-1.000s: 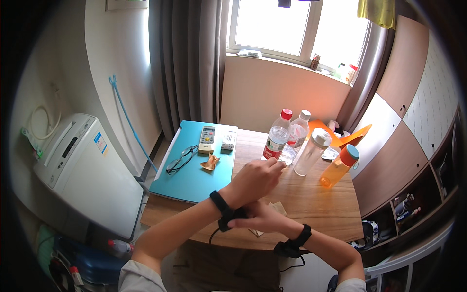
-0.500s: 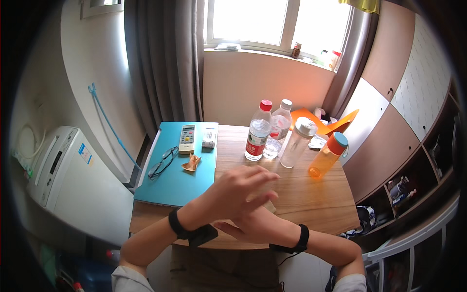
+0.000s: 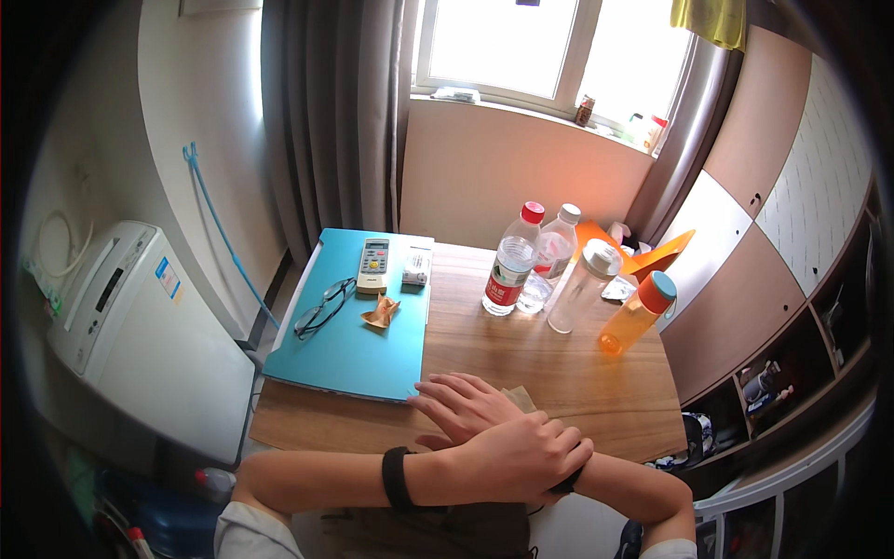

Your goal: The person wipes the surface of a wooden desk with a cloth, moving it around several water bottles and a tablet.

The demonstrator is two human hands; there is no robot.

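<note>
My left hand (image 3: 507,458) lies across my right wrist, its fingers curled over the black wrist strap (image 3: 566,482) there. Beneath it, my right hand (image 3: 466,407) points leftward with its fingers outstretched and a little apart, holding nothing visible. Its fingertips are by the near right corner of a blue folder (image 3: 372,359). A flat tan piece (image 3: 519,399) on the wooden table (image 3: 577,410) is partly hidden behind my right hand. Another black strap (image 3: 399,480) circles my left wrist.
On the folder are a remote control (image 3: 373,267), eyeglasses (image 3: 324,308), a crumpled brown scrap (image 3: 381,313) and a small white box (image 3: 416,267). Behind my hands stand a red-capped bottle (image 3: 507,275), a white-capped bottle (image 3: 556,247), a clear tumbler (image 3: 577,293) and an orange bottle (image 3: 633,319).
My hands have come down toward the table's near edge. My left hand has slid over onto my right wrist and closed there, while my right hand has straightened leftward. The view has shifted slightly.
</note>
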